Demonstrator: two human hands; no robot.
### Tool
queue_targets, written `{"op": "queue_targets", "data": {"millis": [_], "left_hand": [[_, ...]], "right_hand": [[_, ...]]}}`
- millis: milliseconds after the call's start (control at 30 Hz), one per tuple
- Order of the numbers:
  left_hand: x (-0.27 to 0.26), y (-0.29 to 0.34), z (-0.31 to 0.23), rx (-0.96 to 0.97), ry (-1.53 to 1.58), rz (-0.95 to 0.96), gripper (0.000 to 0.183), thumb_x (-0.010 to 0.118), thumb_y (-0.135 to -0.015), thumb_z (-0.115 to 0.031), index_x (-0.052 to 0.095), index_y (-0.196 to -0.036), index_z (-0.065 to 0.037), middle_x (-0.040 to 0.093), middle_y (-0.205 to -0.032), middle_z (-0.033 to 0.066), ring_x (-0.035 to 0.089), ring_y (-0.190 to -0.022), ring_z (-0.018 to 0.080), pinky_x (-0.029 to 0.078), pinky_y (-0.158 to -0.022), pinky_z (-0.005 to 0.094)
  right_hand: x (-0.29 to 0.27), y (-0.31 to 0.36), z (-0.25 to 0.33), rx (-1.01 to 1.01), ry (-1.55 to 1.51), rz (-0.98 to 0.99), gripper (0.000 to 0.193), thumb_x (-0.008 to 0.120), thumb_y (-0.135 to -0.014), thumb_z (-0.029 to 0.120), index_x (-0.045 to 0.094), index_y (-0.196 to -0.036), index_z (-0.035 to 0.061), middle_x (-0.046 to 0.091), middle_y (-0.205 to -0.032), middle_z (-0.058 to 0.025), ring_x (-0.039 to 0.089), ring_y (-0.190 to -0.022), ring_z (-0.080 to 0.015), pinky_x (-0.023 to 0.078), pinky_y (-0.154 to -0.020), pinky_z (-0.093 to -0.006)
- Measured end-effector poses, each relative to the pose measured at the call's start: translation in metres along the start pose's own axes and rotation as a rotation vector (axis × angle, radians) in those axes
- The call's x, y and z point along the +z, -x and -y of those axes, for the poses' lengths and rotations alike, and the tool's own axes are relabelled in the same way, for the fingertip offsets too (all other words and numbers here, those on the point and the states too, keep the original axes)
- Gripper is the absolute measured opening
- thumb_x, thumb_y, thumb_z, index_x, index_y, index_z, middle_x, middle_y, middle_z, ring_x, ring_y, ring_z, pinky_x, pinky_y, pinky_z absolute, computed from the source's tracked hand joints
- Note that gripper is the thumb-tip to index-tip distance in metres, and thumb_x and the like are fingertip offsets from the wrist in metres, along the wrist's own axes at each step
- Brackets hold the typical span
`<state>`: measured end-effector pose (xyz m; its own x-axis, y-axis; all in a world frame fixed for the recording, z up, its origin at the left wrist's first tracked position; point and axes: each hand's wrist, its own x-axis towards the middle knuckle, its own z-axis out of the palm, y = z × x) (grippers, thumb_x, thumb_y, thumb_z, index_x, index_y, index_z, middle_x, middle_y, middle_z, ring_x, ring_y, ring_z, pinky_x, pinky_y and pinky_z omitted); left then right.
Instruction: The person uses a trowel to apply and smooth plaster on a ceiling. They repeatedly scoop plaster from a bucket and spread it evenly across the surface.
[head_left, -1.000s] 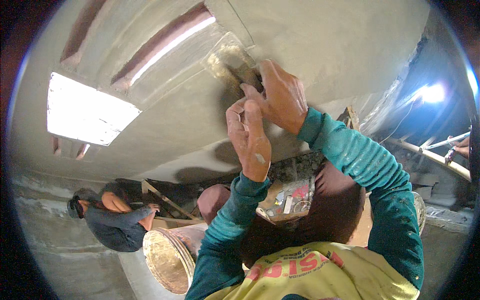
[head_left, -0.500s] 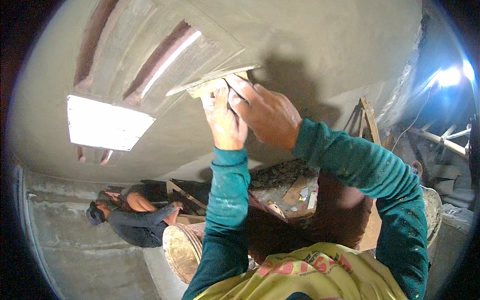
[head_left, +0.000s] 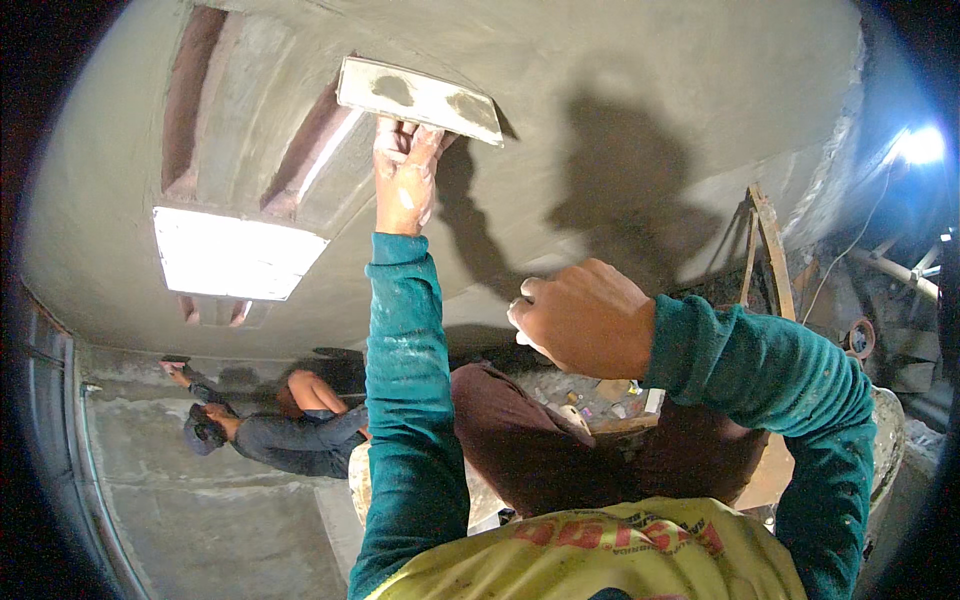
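Up against the grey plastered wall (head_left: 720, 70), my left hand (head_left: 405, 180) grips a plastering float (head_left: 425, 98). The float is a pale flat rectangle with two dark patches on the side facing me, and my fingers hold it from below. It lies over the upper end of a recessed slot in the wall. Lower and to the right, my right hand (head_left: 585, 318) is curled closed, apart from the float. White smears mark its fingertips, and whatever it may hold is hidden.
A bright white panel (head_left: 235, 253) sits below the wall slots. At lower left, another person (head_left: 290, 435) in dark clothes is beside the wall. A wooden frame (head_left: 770, 250) leans at right, near a bright lamp (head_left: 920, 146). Rubble and scraps (head_left: 615, 400) lie beyond my knees.
My right hand has left the float and dropped down to the right. My left hand has raised the float up-left and turned its flat side toward me. The other person has stretched an arm out.
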<state>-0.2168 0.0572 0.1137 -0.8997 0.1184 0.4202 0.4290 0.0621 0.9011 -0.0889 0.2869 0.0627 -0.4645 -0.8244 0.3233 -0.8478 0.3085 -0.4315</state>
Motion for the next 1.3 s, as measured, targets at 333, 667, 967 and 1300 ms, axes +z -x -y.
{"op": "queue_targets", "data": {"millis": [333, 667, 967, 1300], "left_hand": [[-0.004, -0.015, -0.003, -0.052, -0.08, 0.009, 0.059, 0.065, -0.098, -0.008, 0.04, -0.151, -0.007, 0.061, -0.13, 0.0079, 0.064, -0.114, 0.0191, 0.059, -0.094, 0.0406], [0.003, -0.02, -0.008, -0.025, -0.108, 0.017, 0.055, 0.064, -0.098, -0.007, 0.042, -0.148, -0.005, 0.062, -0.127, 0.0088, 0.065, -0.111, 0.019, 0.061, -0.091, 0.0394], [0.004, -0.019, -0.004, 0.006, -0.102, 0.029, 0.056, 0.065, -0.098, -0.008, 0.041, -0.148, -0.005, 0.061, -0.13, 0.0093, 0.064, -0.113, 0.0202, 0.06, -0.092, 0.041], [0.018, -0.012, 0.0, 0.095, -0.139, -0.063, 0.058, 0.07, -0.097, -0.01, 0.042, -0.148, -0.003, 0.061, -0.13, 0.009, 0.063, -0.113, 0.0179, 0.058, -0.093, 0.0374]], "right_hand": [[-0.007, 0.007, -0.004, -0.04, -0.049, 0.071, 0.021, 0.06, -0.092, 0.025, 0.068, -0.091, 0.0059, 0.07, -0.085, -0.0159, 0.073, -0.077, -0.0347, 0.058, -0.067, -0.0489], [-0.012, 0.01, -0.008, -0.021, -0.1, 0.099, 0.02, 0.061, -0.09, 0.023, 0.067, -0.087, 0.0046, 0.07, -0.083, -0.0162, 0.073, -0.078, -0.0359, 0.058, -0.068, -0.0493], [-0.007, 0.009, -0.012, -0.077, -0.092, 0.073, 0.02, 0.062, -0.088, 0.024, 0.066, -0.087, 0.0043, 0.07, -0.082, -0.0167, 0.072, -0.078, -0.0368, 0.058, -0.069, -0.0495], [-0.003, 0.008, -0.011, -0.098, -0.134, 0.019, 0.019, 0.062, -0.085, 0.025, 0.065, -0.085, 0.0059, 0.068, -0.079, -0.0147, 0.072, -0.075, -0.0363, 0.058, -0.066, -0.0485]]}}
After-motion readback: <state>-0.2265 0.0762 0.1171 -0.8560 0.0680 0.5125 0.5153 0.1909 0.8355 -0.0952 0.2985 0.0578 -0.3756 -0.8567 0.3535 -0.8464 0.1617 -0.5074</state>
